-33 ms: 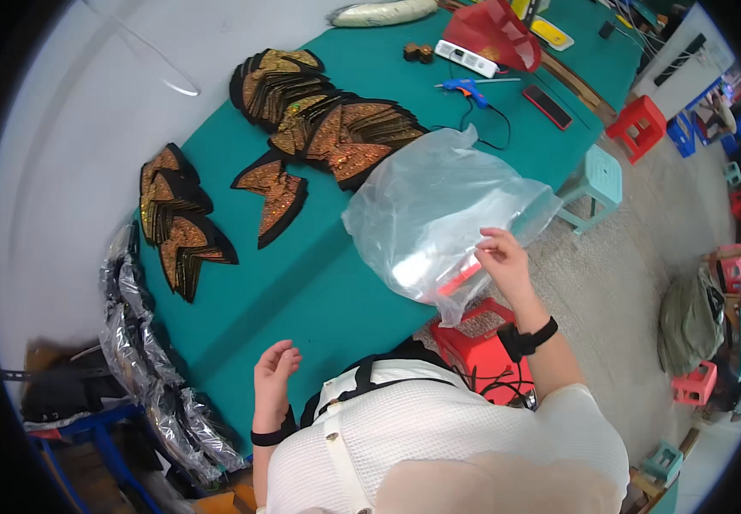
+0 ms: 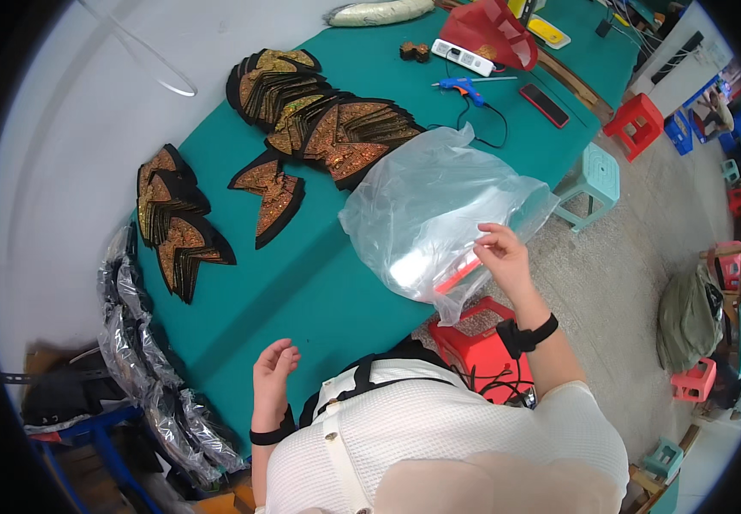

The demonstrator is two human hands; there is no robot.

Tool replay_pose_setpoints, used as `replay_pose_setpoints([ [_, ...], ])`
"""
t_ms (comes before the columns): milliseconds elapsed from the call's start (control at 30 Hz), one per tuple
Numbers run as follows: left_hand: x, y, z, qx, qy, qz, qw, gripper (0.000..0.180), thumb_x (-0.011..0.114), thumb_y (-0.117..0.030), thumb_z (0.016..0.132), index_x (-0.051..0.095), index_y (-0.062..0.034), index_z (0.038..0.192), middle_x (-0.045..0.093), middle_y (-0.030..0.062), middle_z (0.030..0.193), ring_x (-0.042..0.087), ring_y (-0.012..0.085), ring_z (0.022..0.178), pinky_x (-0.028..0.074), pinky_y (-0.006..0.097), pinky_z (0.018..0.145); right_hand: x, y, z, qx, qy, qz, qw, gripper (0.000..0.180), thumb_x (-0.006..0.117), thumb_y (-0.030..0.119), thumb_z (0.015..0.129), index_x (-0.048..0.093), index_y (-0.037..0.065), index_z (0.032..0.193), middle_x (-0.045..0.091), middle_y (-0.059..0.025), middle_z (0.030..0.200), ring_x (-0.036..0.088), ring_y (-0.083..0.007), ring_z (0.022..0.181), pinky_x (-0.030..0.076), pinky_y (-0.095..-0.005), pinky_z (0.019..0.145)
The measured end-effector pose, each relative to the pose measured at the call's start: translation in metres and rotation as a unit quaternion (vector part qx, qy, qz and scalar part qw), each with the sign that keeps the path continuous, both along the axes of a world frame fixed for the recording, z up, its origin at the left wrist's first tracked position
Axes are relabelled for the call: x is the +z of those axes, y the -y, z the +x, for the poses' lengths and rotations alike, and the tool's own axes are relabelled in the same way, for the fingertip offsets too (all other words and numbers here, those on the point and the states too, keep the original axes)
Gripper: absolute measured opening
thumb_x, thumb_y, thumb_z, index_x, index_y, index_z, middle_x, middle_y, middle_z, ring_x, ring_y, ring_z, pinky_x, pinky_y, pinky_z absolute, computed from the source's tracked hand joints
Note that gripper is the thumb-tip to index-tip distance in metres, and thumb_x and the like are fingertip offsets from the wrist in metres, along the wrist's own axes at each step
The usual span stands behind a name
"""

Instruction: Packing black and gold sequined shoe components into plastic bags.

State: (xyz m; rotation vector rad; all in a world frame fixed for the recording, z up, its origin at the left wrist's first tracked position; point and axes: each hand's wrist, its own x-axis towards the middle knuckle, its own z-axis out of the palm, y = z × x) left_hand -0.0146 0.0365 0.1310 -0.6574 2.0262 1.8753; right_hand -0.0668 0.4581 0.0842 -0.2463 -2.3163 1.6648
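My left hand [image 2: 273, 375] hovers by the near edge of the green table [image 2: 302, 295], its fingers loosely bent with nothing in them. My right hand [image 2: 505, 257] is over the near right side of a clear plastic bag [image 2: 413, 201]; the fingers are slightly curled and apart, and whether they touch the bag I cannot tell. A red strip [image 2: 458, 276] shows at the bag. Beyond it lie stacks of pointed, glittery copper-and-black pieces [image 2: 349, 137]. One such piece [image 2: 278, 201] lies apart, and a smaller group [image 2: 184, 218] sits at the left.
A blue glue gun [image 2: 463, 87], a white power strip [image 2: 463, 57], a phone [image 2: 544, 105] and a red bag [image 2: 494, 34] lie at the far side. Plastic-wrapped bundles [image 2: 130, 343] line the left edge. A red stool [image 2: 482, 343] and a pale green stool [image 2: 591, 180] stand at the right.
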Motion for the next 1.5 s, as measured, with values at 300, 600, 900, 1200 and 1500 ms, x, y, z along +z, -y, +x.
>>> replay_pose_setpoints([
  [300,-0.011,-0.006,-0.01,-0.046,-0.002,0.018,0.999,0.029,0.06,-0.018,0.087,0.057,0.0005,0.11,0.063,0.0084,0.098,0.059,0.0143,0.087,0.046,0.026,0.078,0.051,-0.005,-0.012,-0.02,-0.079,-0.456,0.886,0.01,0.052,-0.002,0.082,0.057,0.003,0.089,0.055,-0.0128,0.113,0.059,-0.0194,0.091,0.049,-0.0328,0.081],
  [600,0.011,-0.023,-0.025,-0.088,-0.107,0.094,0.986,0.048,0.055,-0.033,0.09,0.046,-0.0025,0.125,0.052,0.0119,0.12,0.051,0.0198,0.111,0.045,0.031,0.087,0.12,0.112,-0.032,0.332,-0.209,-0.126,0.911,0.006,0.058,0.002,0.075,0.057,0.006,0.08,0.058,-0.0116,0.106,0.058,-0.0246,0.093,0.047,-0.0363,0.08],
  [900,0.013,-0.023,-0.03,-0.088,-0.207,0.409,0.884,0.072,0.054,-0.034,0.09,0.015,-0.007,0.144,0.041,0.0158,0.133,0.044,0.0242,0.12,0.039,0.038,0.098,0.093,0.231,-0.039,0.626,-0.24,0.071,0.738,0.011,0.058,0.006,0.063,0.058,0.007,0.074,0.059,-0.0042,0.089,0.051,-0.0241,0.076,0.042,-0.0345,0.069],
  [1200,0.021,0.027,-0.011,0.083,-0.201,0.429,0.877,0.038,0.051,-0.01,0.088,0.048,-0.0036,0.126,0.061,0.0105,0.098,0.06,0.0239,0.094,0.048,0.04,0.087,0.097,0.224,-0.068,0.352,-0.217,0.053,0.909,0.047,0.061,0.014,0.077,0.051,0.002,0.122,0.057,-0.0156,0.116,0.057,-0.0255,0.102,0.042,-0.0362,0.093],
  [1500,0.015,0.046,0.008,0.039,-0.231,0.477,0.847,0.045,0.056,-0.01,0.083,0.048,-0.0006,0.126,0.06,0.0107,0.103,0.059,0.0241,0.097,0.047,0.038,0.087,0.072,0.235,-0.094,0.5,0.331,-0.403,0.691,0.044,0.06,0.017,0.086,0.046,-0.003,0.123,0.06,-0.0084,0.096,0.057,-0.0154,0.086,0.045,-0.0268,0.075],
])
